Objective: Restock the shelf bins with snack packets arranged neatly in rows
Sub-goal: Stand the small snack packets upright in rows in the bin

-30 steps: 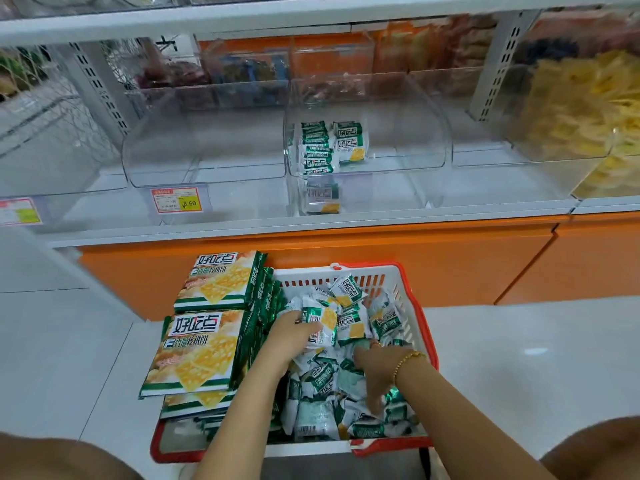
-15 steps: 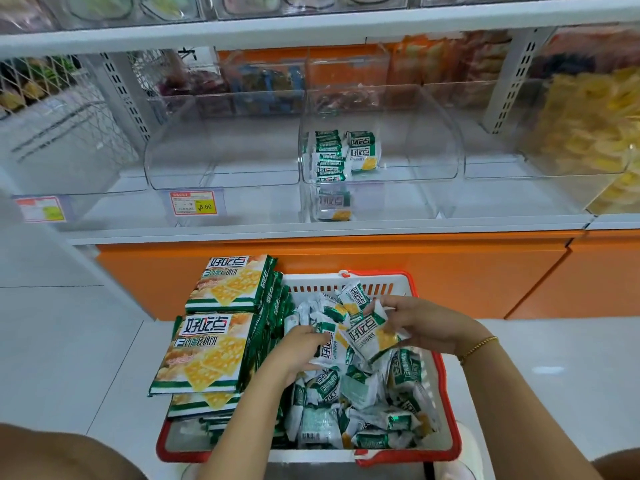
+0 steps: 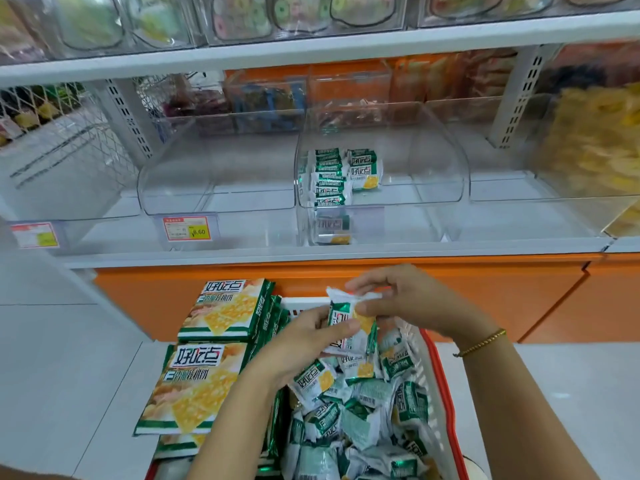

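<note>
A red and white basket point(image 3: 437, 382) on the floor holds several small green-and-white snack packets point(image 3: 360, 407). Above its far end, my left hand point(image 3: 304, 341) and my right hand point(image 3: 412, 303) together hold a few small packets point(image 3: 349, 320). The left fingers grip them from the left. The right thumb and fingers pinch their top and right side. In the clear shelf bin point(image 3: 436, 188) straight ahead, a short row of the same packets point(image 3: 330, 178) stands at the bin's left, with one more packet point(image 3: 363, 168) beside it.
Large flat green cracker bags point(image 3: 221, 313) are stacked along the basket's left side. A clear bin point(image 3: 207, 199) with a red price tag point(image 3: 187, 229) sits left of the stocked one. Yellow snacks point(image 3: 602, 143) fill a bin at right. An orange cabinet front point(image 3: 485, 289) runs below the shelf.
Both hands rose out of the loose packets in the basket and came together, now holding a few small packets above its far end. The view also tilted up toward the shelf.
</note>
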The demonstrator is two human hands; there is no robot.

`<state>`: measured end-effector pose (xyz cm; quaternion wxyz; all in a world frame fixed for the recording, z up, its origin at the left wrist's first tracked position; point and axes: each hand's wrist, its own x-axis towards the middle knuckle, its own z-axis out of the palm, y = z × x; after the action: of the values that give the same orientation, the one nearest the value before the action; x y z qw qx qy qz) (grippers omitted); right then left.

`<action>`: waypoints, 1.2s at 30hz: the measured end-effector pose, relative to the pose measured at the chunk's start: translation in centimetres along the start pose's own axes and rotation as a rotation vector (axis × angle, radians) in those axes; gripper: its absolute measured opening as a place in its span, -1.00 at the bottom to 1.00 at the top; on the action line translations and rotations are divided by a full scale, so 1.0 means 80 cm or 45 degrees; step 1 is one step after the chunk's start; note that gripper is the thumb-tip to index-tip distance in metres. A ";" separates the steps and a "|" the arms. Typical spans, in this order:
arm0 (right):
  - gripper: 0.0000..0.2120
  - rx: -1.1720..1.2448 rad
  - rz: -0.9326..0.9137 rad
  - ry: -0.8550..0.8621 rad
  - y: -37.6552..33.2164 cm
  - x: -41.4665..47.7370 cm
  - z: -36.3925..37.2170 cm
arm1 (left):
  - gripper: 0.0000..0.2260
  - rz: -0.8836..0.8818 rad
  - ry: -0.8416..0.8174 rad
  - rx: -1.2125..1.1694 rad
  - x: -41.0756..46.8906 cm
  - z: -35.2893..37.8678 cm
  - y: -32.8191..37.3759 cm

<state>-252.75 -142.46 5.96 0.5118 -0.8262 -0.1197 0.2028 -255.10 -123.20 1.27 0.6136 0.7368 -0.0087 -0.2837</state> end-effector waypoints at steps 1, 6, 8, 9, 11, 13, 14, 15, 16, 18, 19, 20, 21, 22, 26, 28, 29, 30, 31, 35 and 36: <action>-0.74 0.000 -0.060 0.039 -0.013 0.003 -0.008 | -0.33 0.041 0.023 0.003 -0.002 -0.002 0.019; -0.79 0.017 -0.345 0.301 -0.072 0.024 -0.076 | -0.67 0.370 0.322 0.240 0.019 -0.003 0.119; -0.79 0.141 -0.406 0.349 -0.084 0.036 -0.111 | -0.73 0.500 0.400 0.363 0.040 -0.006 0.165; -0.81 0.181 -0.426 0.397 -0.089 0.044 -0.128 | -0.73 0.538 0.419 0.428 0.054 -0.010 0.187; -0.86 0.128 -0.415 0.602 -0.091 0.065 -0.155 | -0.71 0.563 0.457 0.606 0.087 -0.017 0.226; -0.70 -0.167 -0.237 0.830 -0.079 0.091 -0.173 | -0.63 0.529 0.517 0.843 0.130 -0.025 0.255; -0.61 -0.418 -0.067 0.882 -0.070 0.101 -0.175 | -0.58 0.497 0.550 0.946 0.154 -0.028 0.266; -0.57 -0.668 0.097 0.898 -0.058 0.110 -0.171 | -0.54 0.452 0.581 1.036 0.179 -0.030 0.276; -0.59 -0.872 0.183 0.904 -0.045 0.117 -0.162 | -0.52 0.398 0.600 1.120 0.204 -0.032 0.284; -0.71 -1.035 0.161 0.894 -0.023 0.129 -0.142 | -0.48 0.321 0.544 1.267 0.246 -0.033 0.292; -0.72 -1.031 0.135 0.876 -0.014 0.133 -0.135 | -0.44 0.315 0.469 1.342 0.263 -0.033 0.292; -0.70 -1.009 0.123 0.852 -0.007 0.136 -0.131 | -0.39 0.323 0.380 1.417 0.277 -0.033 0.289; -0.66 -0.987 0.111 0.840 -0.003 0.138 -0.130 | -0.34 0.329 0.297 1.479 0.287 -0.035 0.284; -0.62 -0.977 0.095 0.846 0.000 0.139 -0.131 | -0.29 0.324 0.232 1.521 0.296 -0.036 0.277; -0.57 -0.984 0.054 0.866 0.003 0.136 -0.134 | -0.29 0.262 0.199 1.667 0.321 -0.045 0.244; -0.57 -0.983 0.041 0.856 0.004 0.135 -0.134 | -0.35 0.293 0.290 1.726 0.325 -0.048 0.235; -0.57 -0.978 0.032 0.854 0.003 0.135 -0.134 | -0.38 0.303 0.348 1.772 0.326 -0.048 0.234; -0.57 -0.972 0.022 0.849 0.003 0.134 -0.135 | -0.42 0.296 0.404 1.840 0.327 -0.048 0.233; -0.57 -0.965 0.005 0.844 0.004 0.134 -0.136 | -0.46 0.276 0.449 1.916 0.327 -0.047 0.234; -0.60 -0.912 -0.069 0.819 0.001 0.127 -0.136 | -0.67 0.238 0.534 2.157 0.322 -0.036 0.238; -0.63 -0.888 -0.091 0.816 -0.001 0.123 -0.136 | -0.71 0.237 0.539 2.176 0.319 -0.032 0.239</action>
<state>-238.98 -147.12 8.19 0.2218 -0.9650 -0.0450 -0.1322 -226.17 -134.81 8.51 -0.1373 0.9768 -0.1639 0.0132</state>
